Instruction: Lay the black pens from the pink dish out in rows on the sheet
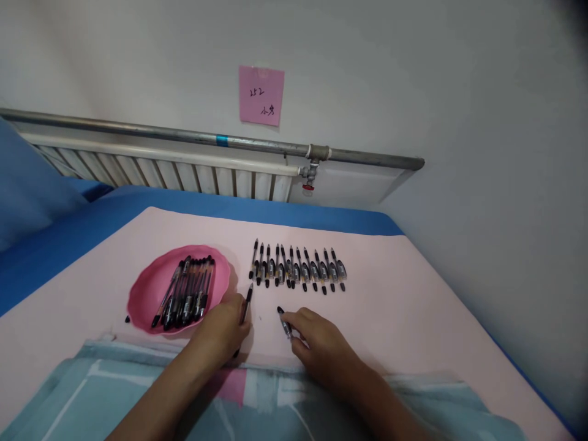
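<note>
one uncapped pen (248,301) is gripped in the left hand (224,326), tip towards the lined-up pens (277,257), while the right hand (321,343) pinches a slanting cap (283,323) to its right, above the pink tabletop (395,306).

Left forearm (168,389) was bare, slanted in from near edge of table (390,300) toward far right corner. Left hand (223,327) lay low over table, back uppermost, fingers curled in grip. Right forearm (381,398) was bare, slanted toward far left corner. Right hand (321,343) had back uppermost, thumb and index finger pinched, other fingers bent. Hands stood apart, nearer near edge.
</note>
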Available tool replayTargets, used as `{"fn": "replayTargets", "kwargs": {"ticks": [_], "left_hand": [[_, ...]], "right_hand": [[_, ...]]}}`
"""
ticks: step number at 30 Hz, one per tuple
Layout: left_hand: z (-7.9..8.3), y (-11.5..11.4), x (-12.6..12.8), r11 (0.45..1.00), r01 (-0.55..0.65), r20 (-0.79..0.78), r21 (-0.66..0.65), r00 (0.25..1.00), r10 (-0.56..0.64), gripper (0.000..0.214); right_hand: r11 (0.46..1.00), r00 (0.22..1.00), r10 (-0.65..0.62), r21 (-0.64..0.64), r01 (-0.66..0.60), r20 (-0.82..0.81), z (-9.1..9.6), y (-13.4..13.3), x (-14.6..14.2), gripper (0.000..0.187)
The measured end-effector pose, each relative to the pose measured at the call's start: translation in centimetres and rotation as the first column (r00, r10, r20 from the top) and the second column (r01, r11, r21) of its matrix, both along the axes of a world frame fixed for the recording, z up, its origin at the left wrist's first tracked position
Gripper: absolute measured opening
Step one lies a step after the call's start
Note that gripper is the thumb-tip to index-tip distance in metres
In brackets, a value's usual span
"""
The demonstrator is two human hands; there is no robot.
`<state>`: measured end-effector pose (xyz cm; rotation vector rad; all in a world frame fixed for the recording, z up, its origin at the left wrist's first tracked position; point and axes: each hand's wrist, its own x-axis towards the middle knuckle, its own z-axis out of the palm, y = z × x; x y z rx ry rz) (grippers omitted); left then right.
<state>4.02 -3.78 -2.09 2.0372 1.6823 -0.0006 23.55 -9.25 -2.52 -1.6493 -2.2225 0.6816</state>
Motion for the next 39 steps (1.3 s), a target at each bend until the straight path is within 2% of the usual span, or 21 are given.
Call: {"fn": "replayTargets", "kwargs": {"ticks": [7, 19, 24, 30, 39], "left_hand": [[-0.4, 0.1, 0.0, 1.000, -0.006, 0.000, 0.009, 1.000, 0.006, 0.023], [-0.7, 0.2, -0.1, 1.000, -0.010, -0.018, 0.013, 1.000, 0.010, 0.024], [-0.6, 0.1, 0.0, 1.000, -0.008, -0.017, 0.016, 1.000, 0.008, 0.025], [-0.1, 0.0, 0.0, 1.000, -0.006, 0.012, 0.010, 1.000, 0.006, 0.018], [-0.1, 0.1, -0.2, 1.000, -0.004, 0.072, -0.013, 0.997, 0.005, 0.022]], "right_hand": [[0.990, 0.995, 0.092, 0.100, -0.096, 0.049, -1.2, 1.3, -1.4, 0.025], [0.965, 0.990, 0.140, 0.218, -0.144, 0.032, -2.4, 3.2, -3.3, 0.014], [0.958, 0.986, 0.167, 0.234, -0.168, 0.023, -2.6, 3.4, -3.5, 0.014], [0.950, 0.980, 0.196, 0.247, -0.194, 0.014, -2.7, 3.5, -3.9, 0.015], [0.949, 0.981, 0.193, 0.248, -0.195, 0.033, -2.6, 3.5, -3.9, 0.016]]}}
